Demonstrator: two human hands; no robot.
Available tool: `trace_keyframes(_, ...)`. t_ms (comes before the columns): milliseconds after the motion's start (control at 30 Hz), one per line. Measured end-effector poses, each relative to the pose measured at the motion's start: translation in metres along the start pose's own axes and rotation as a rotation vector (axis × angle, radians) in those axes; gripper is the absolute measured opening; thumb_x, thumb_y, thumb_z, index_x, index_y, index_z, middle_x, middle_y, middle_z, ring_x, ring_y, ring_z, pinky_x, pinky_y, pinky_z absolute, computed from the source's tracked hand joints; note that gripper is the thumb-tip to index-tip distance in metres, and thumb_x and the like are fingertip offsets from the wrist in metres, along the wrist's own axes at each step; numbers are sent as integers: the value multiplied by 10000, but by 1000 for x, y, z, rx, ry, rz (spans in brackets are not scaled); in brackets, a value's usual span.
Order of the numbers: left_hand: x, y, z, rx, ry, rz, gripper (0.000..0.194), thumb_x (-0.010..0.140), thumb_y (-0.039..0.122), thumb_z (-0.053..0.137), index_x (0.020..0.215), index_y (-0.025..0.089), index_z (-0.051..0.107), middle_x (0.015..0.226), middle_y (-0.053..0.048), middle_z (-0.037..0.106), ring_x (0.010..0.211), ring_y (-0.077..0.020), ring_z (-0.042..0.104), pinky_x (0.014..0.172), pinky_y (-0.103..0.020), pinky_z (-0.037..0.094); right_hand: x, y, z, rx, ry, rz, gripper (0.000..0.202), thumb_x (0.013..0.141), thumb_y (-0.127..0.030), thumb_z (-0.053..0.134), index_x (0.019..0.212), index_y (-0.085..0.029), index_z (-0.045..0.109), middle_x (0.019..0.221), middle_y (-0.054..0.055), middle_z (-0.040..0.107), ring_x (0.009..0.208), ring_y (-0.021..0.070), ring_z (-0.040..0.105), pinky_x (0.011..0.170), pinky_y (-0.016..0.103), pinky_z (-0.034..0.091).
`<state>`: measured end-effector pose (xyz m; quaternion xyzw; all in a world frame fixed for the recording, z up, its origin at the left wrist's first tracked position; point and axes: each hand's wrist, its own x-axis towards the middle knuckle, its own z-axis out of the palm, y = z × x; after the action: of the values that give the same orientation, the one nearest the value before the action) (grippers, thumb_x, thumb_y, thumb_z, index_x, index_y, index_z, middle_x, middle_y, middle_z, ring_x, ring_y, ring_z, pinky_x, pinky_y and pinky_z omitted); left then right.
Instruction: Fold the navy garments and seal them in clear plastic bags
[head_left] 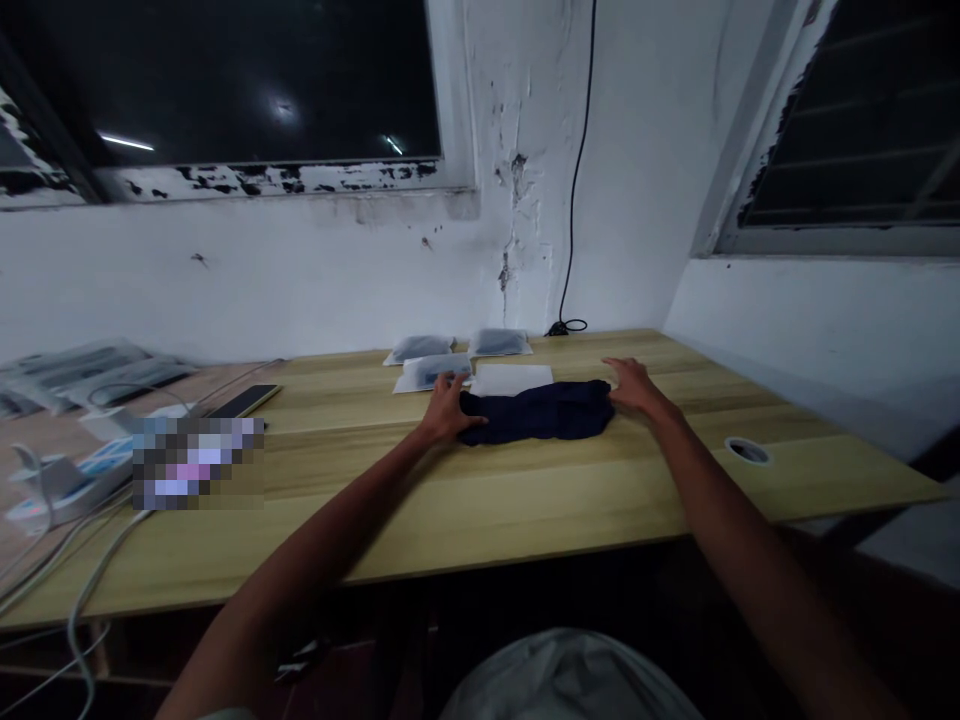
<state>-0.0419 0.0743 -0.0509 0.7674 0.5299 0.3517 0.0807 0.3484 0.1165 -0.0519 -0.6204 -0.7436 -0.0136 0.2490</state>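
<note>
Dark navy, elongated folded cloth [544, 412] lies crosswise on the pale wood-grain worktop [487, 510], between the two hands in my head view. I see the left hand [447, 408] at its left end, thumb over the fabric and fingers spread apart; I make out no firm pinch. At the other end the right hand [634, 385] has its fingers loosely spread, pointing away, with the thumb side touching or just beside the cloth; I cannot tell which.

My first worry is the fold: the cloth looks limp, so an uneven pull from either end could twist it or let the layers slip. Just beyond lies a flat white rectangular packet [514, 378], so close that a push outward could crumple it or drag it along. Behind the left hand, a frosted translucent packet with dark contents [433, 372] could be knocked by the raised fingers.

As for brands and labels, I can read none. The frosted packet shows no legible print, the white one looks plain from here, and any lettering on the white-and-blue power strip [105, 458] at left is too small. Beside it, a pixelated patch [199, 465] hides whatever might be written there.
</note>
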Motion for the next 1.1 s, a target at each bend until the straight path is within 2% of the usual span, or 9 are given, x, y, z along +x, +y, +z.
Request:
trace_keyframes(133, 3, -4, -27, -66, -360, 246, 523, 615, 339, 828, 1098, 245, 652, 1174, -72, 604, 1130, -262, 552, 1027, -398, 413, -1, 1, -5, 286, -294, -241, 611, 524, -96, 697, 1121, -227, 715, 1248, 61, 656, 1154, 309, 583, 1021, 396, 427)
trace_keyframes(167, 3, -6, -32, -83, -435, 273, 433, 647, 308, 798, 1057, 247, 674, 1125, -62, 639, 1078, -248, 584, 997, -384, 431, -1, 0, -6, 332, -320, -260, 565, 529, -119, 716, 1079, -247, 734, 1252, 44, 657, 1162, 311, 579, 1035, 410, 416)
trace_keyframes(233, 3, -10, -40, -102, -486, 283, 347, 654, 232, 760, 997, 237, 703, 1059, -52, 680, 1007, -232, 622, 949, -362, 454, -2, -2, -7, 382, -300, -264, 468, 559, -162, 736, 1017, -260, 754, 1260, 40, 654, 1189, 316, 560, 1069, 459, 378)
trace_keyframes(400, 4, -14, -48, -123, -430, 196, 392, 543, 100, 709, 912, 228, 739, 973, -37, 720, 905, -210, 652, 835, -301, 485, 1, -3, -1, 449, -181, -291, 180, 714, -287, 693, 874, -253, 768, 1124, 54, 714, 1131, 274, 594, 1047, 470, 398)
trace_keyframes(567, 6, -11, -51, -37, -423, 168, 341, 574, 128, 612, 861, 242, 754, 879, -25, 733, 752, -187, 629, 754, -296, 465, 3, -8, -2, 563, -47, -269, 303, 815, -453, 608, 914, -194, 728, 1003, 81, 723, 975, 252, 641, 935, 404, 464)
trace_keyframes(667, 4, -3, -54, -65, -392, 166, 241, 589, 171, 595, 777, 223, 737, 759, -19, 705, 643, -160, 573, 667, -277, 442, 3, -15, -5, 639, -88, -241, 421, 834, -568, 556, 868, -170, 689, 887, 68, 704, 850, 234, 632, 832, 368, 483)
trace_keyframes(800, 1, 18, -60, -261, -320, 159, 125, 608, 244, 593, 706, 206, 660, 696, -18, 632, 664, -163, 540, 653, -268, 435, 1, -26, -2, 807, -214, -175, 523, 771, -676, 574, 862, -168, 664, 867, 63, 695, 807, 217, 624, 780, 343, 490)
trace_keyframes(967, 6, 25, -51, -441, -96, 35, 152, 651, 266, 566, 779, 196, 604, 815, -31, 634, 810, -193, 584, 784, -304, 464, -3, -38, 11, 891, -355, -77, 500, 739, -635, 638, 927, -175, 687, 987, 89, 714, 904, 237, 651, 881, 389, 488)
trace_keyframes(1100, 9, 5, -33, -255, 133, -118, 233, 703, 235, 575, 933, 201, 565, 952, -53, 644, 889, -220, 604, 860, -359, 471, -5, -40, 7, 836, -313, -52, 454, 776, -570, 648, 986, -174, 713, 1092, 110, 708, 1039, 267, 640, 995, 440, 445)
